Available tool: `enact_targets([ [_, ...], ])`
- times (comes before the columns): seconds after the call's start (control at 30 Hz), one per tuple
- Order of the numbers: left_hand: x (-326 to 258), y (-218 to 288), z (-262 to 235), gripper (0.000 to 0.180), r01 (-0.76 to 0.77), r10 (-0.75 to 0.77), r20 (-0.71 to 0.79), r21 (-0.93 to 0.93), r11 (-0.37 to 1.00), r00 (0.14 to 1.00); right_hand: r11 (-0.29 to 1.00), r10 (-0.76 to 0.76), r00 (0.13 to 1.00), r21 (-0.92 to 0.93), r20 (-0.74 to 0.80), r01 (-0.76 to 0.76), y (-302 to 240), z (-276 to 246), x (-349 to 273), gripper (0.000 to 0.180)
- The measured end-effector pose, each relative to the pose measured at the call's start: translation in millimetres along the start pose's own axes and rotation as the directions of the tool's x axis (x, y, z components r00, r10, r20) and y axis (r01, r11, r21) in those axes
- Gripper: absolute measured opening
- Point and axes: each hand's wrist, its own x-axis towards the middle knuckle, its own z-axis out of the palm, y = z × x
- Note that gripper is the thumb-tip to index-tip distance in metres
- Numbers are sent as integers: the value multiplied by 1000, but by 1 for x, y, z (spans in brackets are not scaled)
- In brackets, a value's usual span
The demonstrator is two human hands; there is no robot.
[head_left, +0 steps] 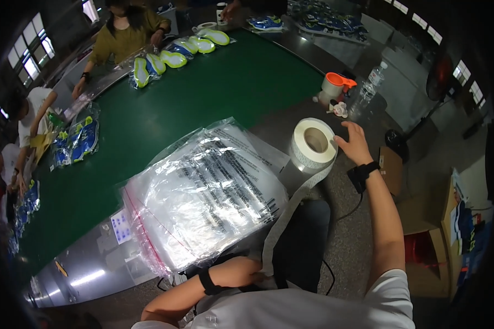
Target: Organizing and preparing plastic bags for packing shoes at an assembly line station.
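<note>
A roll of white labels (303, 152) stands at the near right corner of the table, its round core facing up. From it a long strip of labels (282, 222) hangs over the edge toward my lap. My left hand (242, 271) is closed at the strip's lower end, its fingertips partly hidden. Beside the roll, my right hand (357, 143) has its fingers apart, the thumb at the roll's right rim; whether it touches cannot be told. A stack of clear plastic bags (203, 192) with red seal lines lies in front of me.
Bagged shoes lie along the far side of the green belt (203, 88) and at its left (77, 143), where co-workers stand. A water bottle (372, 82), orange tape dispenser (337, 85) and small figurine (340, 109) stand beyond the roll. Cardboard boxes (422, 257) sit at right.
</note>
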Motion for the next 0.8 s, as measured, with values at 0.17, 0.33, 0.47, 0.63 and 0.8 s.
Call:
enact_targets([
  [0.17, -50, -10, 22, 24, 86, -95, -138, -67, 994, 986, 998, 54, 940, -47, 338, -41, -5, 55, 51, 65],
  [0.33, -85, -13, 43, 23, 80, -129, -403, -135, 988, 906, 998, 10, 935, 60, 356, -34, -8, 37, 31, 32],
  [0.47, -114, -17, 53, 36, 233, -278, -394, -158, 960, 876, 858, -124, 879, 494, 461, -138, -51, -13, -15, 27],
  [0.63, -156, -36, 81, 28, 286, -377, -417, -264, 921, 827, 717, -427, 701, 686, 571, -122, -223, -62, -70, 33],
  [0.8, -205, -50, 139, 33, 465, -583, -491, -353, 812, 647, 590, -774, 354, 801, 525, 102, -416, -14, -111, 40],
])
